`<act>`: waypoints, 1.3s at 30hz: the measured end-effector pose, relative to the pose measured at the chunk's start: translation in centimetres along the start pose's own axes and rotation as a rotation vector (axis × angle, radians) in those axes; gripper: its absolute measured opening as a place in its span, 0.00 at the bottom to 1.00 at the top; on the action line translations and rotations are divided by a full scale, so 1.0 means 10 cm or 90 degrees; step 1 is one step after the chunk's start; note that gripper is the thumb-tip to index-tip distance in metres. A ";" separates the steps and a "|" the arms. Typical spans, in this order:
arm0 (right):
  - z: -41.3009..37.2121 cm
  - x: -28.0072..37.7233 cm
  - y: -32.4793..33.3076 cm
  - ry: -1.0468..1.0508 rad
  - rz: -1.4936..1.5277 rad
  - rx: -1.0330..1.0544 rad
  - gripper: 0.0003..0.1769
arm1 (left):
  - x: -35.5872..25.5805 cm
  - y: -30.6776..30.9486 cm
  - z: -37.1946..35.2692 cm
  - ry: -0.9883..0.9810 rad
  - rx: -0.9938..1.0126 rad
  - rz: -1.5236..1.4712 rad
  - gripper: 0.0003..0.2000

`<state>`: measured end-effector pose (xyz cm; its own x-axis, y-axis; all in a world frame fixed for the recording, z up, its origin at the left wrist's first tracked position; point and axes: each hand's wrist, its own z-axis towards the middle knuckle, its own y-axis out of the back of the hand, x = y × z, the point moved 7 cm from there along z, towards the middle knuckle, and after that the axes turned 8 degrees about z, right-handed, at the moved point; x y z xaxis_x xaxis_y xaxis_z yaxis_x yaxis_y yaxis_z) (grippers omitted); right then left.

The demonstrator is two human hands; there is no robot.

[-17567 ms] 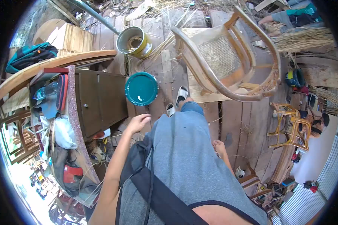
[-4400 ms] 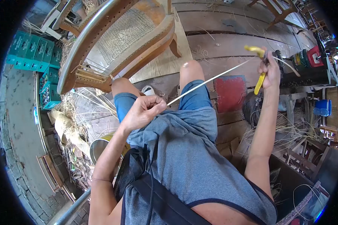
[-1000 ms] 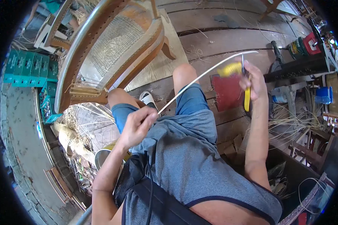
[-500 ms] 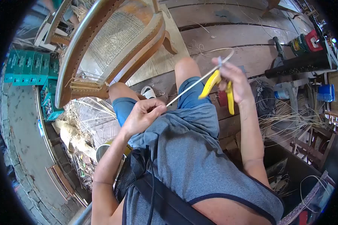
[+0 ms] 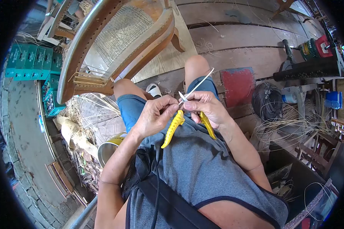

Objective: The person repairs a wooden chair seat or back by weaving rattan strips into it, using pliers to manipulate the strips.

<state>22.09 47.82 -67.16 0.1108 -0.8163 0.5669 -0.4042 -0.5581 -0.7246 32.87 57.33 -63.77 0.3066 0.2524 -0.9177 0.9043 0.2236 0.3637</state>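
- Cane strip (image 5: 200, 82) is passing between both hands above the lap, its free tip slanting up toward the right knee (image 5: 197, 65); it is looking light and springy, perhaps prone to splitting, so a fingertip pinch close to the working point is seeming best.
- Left hand (image 5: 156, 116) is pinching the strip's near part between thumb and forefinger.
- Right hand (image 5: 211, 110) is curling around yellow-handled cutters (image 5: 174, 129), handles spreading, pointed blade standing by the strip; whether it is touching is staying unclear.
- Below the left forearm, a pail (image 5: 111, 143) is leaving its rim exposed.
- Beyond the left knee (image 5: 128, 87), a cane-seated wooden chair (image 5: 140, 54) is limiting reach with its hard edges.
- Plank floor (image 5: 233, 40) is stretching ahead and rightward, offering elbow room past a red board (image 5: 238, 86).
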 end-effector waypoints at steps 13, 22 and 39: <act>-0.10 0.43 0.26 0.052 0.009 -0.075 0.09 | -0.19 0.27 -0.37 0.020 0.002 0.098 0.04; -0.47 1.40 0.96 0.325 -0.062 -0.250 0.14 | -0.16 0.29 -0.38 0.038 0.012 0.093 0.06; -0.47 1.45 1.29 0.267 0.019 -0.293 0.16 | 0.36 -0.01 -0.05 0.176 0.054 -0.149 0.08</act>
<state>14.22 29.47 -66.42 -0.2347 -0.6506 0.7223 -0.7624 -0.3378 -0.5520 33.78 58.66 -67.00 0.0078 0.4511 -0.8924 0.9656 0.2287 0.1240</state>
